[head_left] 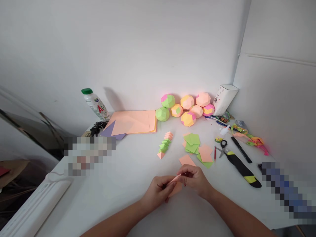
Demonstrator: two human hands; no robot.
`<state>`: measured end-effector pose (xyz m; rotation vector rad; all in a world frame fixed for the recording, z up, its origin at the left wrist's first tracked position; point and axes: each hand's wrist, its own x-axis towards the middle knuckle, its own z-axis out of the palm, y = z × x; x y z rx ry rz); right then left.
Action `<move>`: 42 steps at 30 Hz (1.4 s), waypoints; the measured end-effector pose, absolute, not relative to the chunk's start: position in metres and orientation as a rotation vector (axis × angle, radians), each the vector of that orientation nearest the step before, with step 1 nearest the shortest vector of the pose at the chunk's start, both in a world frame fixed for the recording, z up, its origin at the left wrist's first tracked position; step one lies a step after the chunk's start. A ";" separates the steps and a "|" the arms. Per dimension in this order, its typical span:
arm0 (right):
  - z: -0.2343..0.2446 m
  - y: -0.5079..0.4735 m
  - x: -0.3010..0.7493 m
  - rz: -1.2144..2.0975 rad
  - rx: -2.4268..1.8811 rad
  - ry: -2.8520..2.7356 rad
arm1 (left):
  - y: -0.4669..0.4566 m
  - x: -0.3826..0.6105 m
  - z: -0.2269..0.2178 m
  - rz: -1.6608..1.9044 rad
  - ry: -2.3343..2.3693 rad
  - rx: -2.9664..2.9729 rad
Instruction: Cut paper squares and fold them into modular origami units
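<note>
Both my hands meet low over the white table (118, 177), pinching one small peach paper square (175, 187). My left hand (158, 191) grips its lower left part, fingers curled. My right hand (195, 179) pinches its upper edge, fingers closed. Just beyond them lies a loose peach square (187, 160). Further back are scattered green and peach squares (195, 144) and a row of folded green and peach units (165, 145).
Several folded paper balls (187, 108) sit by the wall, beside a white box (224, 98). A stack of peach sheets (133, 121), a green-capped bottle (95, 103), scissors (223, 148), a black-yellow knife (243, 169) and a glue bottle (222, 133) lie around.
</note>
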<state>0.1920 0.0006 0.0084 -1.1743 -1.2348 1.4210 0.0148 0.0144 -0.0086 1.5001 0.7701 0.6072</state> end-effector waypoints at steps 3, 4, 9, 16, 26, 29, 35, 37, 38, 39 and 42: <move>0.007 0.001 0.192 1.465 -1.152 -1.196 | 0.014 0.013 -0.006 0.580 0.739 1.505; 0.007 0.001 0.192 1.483 -1.153 -1.179 | 0.014 0.013 -0.005 0.572 0.725 1.504; 0.006 0.001 0.193 1.486 -1.184 -1.207 | 0.014 0.013 -0.002 0.563 0.690 1.507; 0.009 0.002 0.193 1.439 -1.177 -1.267 | 0.013 0.012 -0.004 0.553 0.675 1.533; 0.013 0.001 0.198 1.391 -1.177 -1.385 | 0.014 0.012 -0.001 0.513 0.624 1.474; 0.015 -0.001 0.199 1.346 -1.156 -1.461 | 0.014 0.012 -0.002 0.491 0.624 1.429; 0.016 -0.002 0.198 1.325 -1.138 -1.479 | 0.014 0.012 -0.008 0.449 0.629 1.354; 0.015 -0.002 0.197 1.293 -1.123 -1.551 | 0.014 0.012 -0.009 0.448 0.637 1.349; 0.014 -0.002 0.197 1.267 -1.132 -1.593 | 0.014 0.013 -0.009 0.461 0.652 1.351; 0.014 -0.002 0.196 1.247 -1.154 -1.618 | 0.014 0.013 -0.009 0.484 0.682 1.355; 0.014 -0.002 0.196 1.260 -1.221 -1.546 | 0.016 0.014 -0.010 0.618 0.826 1.356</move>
